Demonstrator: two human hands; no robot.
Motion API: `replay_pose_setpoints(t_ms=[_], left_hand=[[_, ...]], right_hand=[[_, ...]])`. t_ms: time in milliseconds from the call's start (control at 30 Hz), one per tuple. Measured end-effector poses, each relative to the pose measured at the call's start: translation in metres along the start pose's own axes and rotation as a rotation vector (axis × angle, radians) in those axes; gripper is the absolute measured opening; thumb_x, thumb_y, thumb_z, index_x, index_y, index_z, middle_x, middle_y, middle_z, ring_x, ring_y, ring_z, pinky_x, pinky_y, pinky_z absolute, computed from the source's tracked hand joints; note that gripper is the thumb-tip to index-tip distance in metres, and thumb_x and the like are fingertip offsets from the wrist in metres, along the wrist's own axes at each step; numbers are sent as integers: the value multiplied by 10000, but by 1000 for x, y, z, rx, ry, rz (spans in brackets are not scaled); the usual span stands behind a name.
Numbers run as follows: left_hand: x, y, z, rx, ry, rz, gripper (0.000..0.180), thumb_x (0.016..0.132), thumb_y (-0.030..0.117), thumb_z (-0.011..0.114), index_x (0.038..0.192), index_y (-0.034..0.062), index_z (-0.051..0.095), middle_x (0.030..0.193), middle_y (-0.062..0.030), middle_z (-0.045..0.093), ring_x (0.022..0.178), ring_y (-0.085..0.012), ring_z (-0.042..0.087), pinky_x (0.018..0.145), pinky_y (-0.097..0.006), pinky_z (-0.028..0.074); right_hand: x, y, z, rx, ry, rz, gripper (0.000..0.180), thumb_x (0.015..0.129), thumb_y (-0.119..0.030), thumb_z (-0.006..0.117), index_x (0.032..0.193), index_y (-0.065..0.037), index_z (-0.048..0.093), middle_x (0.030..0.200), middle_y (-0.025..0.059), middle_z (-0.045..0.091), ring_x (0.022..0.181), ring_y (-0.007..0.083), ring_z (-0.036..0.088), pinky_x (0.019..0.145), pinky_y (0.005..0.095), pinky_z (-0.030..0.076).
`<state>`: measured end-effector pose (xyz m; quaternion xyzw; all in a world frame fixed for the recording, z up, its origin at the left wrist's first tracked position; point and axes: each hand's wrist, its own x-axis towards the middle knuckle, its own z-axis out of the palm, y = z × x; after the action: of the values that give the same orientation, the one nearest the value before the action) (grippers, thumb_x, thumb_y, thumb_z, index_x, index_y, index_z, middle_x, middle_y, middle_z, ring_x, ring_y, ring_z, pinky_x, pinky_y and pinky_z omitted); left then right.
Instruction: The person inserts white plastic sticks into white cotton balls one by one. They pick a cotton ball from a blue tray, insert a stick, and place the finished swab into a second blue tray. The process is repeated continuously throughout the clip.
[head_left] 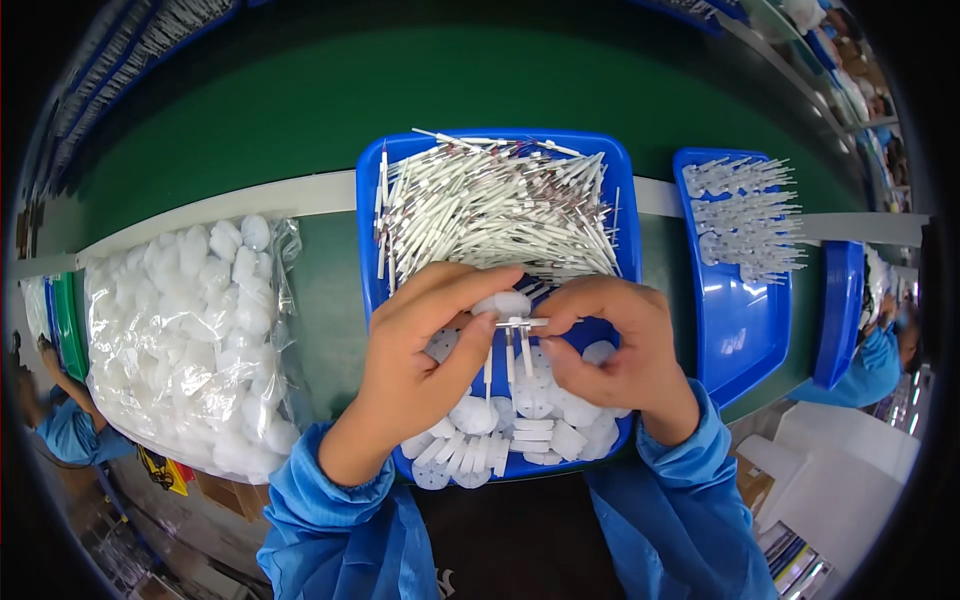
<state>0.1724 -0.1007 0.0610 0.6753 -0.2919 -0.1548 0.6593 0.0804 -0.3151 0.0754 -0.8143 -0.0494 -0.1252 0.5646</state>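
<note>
Above a blue tray (pixel 625 220), my two hands meet over the parts. My left hand (pixel 415 350) is closed, with thumb and fingers pinching a small white round plastic piece (pixel 503 302). From the other side, my right hand (pixel 620 335) pinches the end of a thin white rod (pixel 528 323), which lies crosswise against the round piece. Whether the rod enters the piece cannot be made out. The tray's far part carries a heap of slim white rods (pixel 490 205), some dark-tipped. Below my hands lie several white round pieces (pixel 475 415), some with short white stems.
To the left is a clear plastic bag (pixel 185 340) full of white round pieces. On the right, a blue tray (pixel 740 330) holds rows of white pieces with rods (pixel 745 215). Other people's blue sleeves show at left (pixel 80 435) and right (pixel 868 370). A green surface (pixel 300 90) stretches behind.
</note>
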Motion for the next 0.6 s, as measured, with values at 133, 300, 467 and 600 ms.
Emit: replay_pose_setpoints(t_ms=[133, 300, 467, 600], left_hand=[[-4, -1, -2, -41, 48, -49, 332, 994, -37, 725, 1319, 10, 778, 1124, -121, 746, 954, -171, 735, 818, -287, 611], [-7, -3, 0, -69, 121, -67, 325, 988, -51, 732, 1305, -2, 780, 1163, -134, 751, 1000, -165, 741, 858, -274, 617], [-5, -5, 1, -42, 127, -18, 347, 975, -60, 746, 1313, 7, 782, 1193, -146, 754, 1060, -193, 752, 867, -286, 635], [-4, -1, 2, 72, 84, 3, 365, 966, -58, 757, 1322, 20, 784, 1284, -170, 763, 1121, -224, 759, 869, -309, 650]], right_hand=[[-5, -2, 3, -127, 39, 103, 253, 822, 8, 870, 1053, -63, 795, 793, 51, 744, 677, 174, 725, 617, 313, 560], [-4, -4, -4, -215, -19, 60, 294, 832, -3, 877, 1113, -74, 828, 668, 40, 675, 599, 173, 678, 569, 314, 521], [-6, -2, -2, -188, 14, 51, 293, 842, -8, 880, 1126, -70, 843, 610, 41, 639, 526, 170, 632, 538, 309, 500], [-8, -7, 2, -147, 25, 140, 275, 851, -18, 880, 1119, -65, 847, 601, 45, 636, 510, 171, 624, 521, 310, 484]])
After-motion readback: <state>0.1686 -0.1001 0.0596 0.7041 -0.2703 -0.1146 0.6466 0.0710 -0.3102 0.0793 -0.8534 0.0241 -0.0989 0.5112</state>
